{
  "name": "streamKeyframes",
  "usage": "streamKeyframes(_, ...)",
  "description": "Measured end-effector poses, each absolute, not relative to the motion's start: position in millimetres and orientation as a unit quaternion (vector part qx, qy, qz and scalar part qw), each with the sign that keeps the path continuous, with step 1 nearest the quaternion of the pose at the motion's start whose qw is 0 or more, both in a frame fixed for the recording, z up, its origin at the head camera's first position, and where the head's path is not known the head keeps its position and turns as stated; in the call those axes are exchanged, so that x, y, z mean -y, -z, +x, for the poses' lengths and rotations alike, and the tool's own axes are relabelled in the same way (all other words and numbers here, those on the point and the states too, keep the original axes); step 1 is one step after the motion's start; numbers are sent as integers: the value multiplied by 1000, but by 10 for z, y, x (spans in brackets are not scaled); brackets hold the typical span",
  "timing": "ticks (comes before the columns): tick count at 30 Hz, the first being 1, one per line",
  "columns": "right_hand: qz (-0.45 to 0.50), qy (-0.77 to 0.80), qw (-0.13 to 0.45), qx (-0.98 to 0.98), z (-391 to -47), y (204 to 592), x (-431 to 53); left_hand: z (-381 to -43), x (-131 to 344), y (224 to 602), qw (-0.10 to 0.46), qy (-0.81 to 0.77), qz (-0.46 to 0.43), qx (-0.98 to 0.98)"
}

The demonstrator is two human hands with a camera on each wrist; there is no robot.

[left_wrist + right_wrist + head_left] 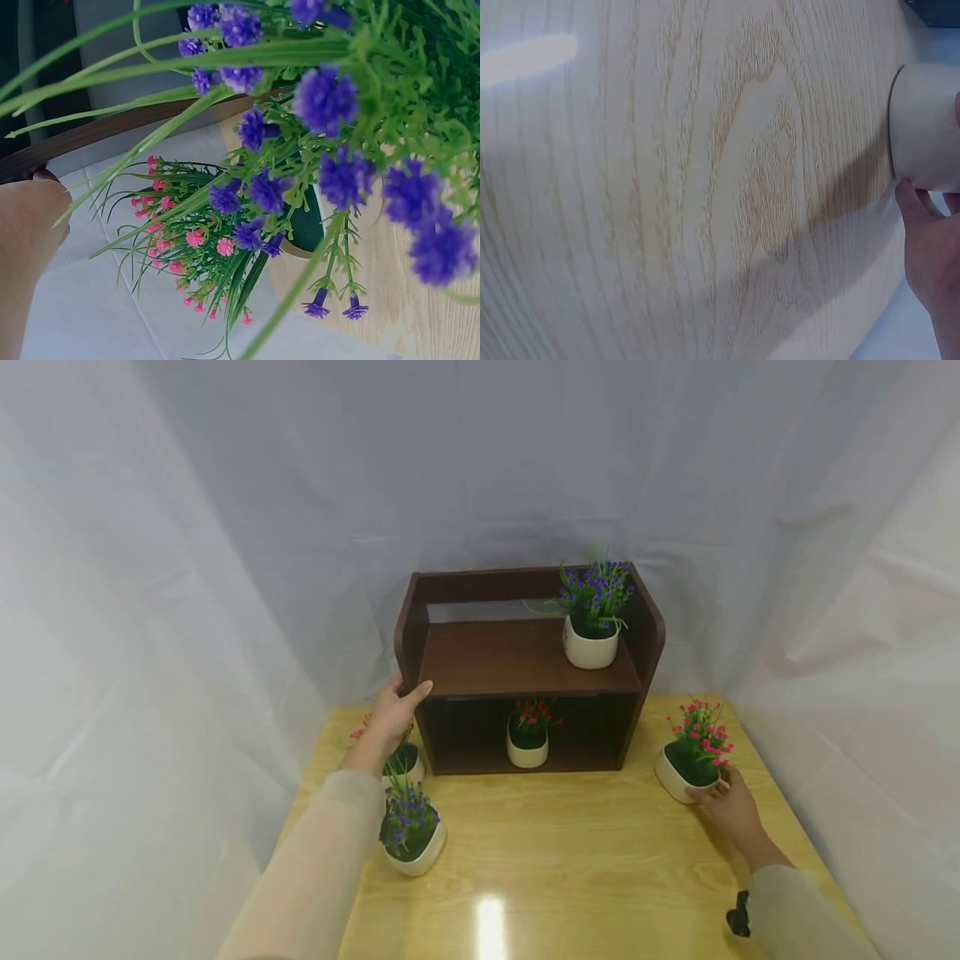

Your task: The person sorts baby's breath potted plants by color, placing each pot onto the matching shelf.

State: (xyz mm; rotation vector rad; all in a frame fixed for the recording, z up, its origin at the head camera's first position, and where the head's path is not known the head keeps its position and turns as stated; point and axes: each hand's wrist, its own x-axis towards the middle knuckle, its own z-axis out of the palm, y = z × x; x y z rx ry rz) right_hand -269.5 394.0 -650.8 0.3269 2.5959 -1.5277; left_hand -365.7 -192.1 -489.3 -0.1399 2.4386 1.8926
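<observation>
A dark brown two-tier shelf [495, 660] stands at the back of the table. My left hand [390, 714] grips the shelf's left side panel, thumb over its front edge; most of its fingers are hidden. At the table's right, my right hand [735, 810] holds a white flowerpot [675, 781] with pink flowers, fingers against its right side. That pot [926, 127] also shows in the right wrist view, at the right edge. A purple-flowered pot [591, 650] sits on the upper tier at right, and a red-flowered pot [527, 753] on the lower tier near the middle.
Left of the shelf, a pink-flowered pot [411, 767] stands partly behind my left arm. In front of it is a purple-flowered pot [427, 852]. White sheeting [487, 460] hangs behind and on both sides of the wooden table [562, 860]. A black object [738, 917] is by my right sleeve.
</observation>
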Motion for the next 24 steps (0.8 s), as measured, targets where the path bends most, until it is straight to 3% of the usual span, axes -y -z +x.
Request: streamKeyframes(24, 149, 527, -7, -837, -2380, 6414, -3448, -3620, 1942, 4890, 38, -611, -45, -789)
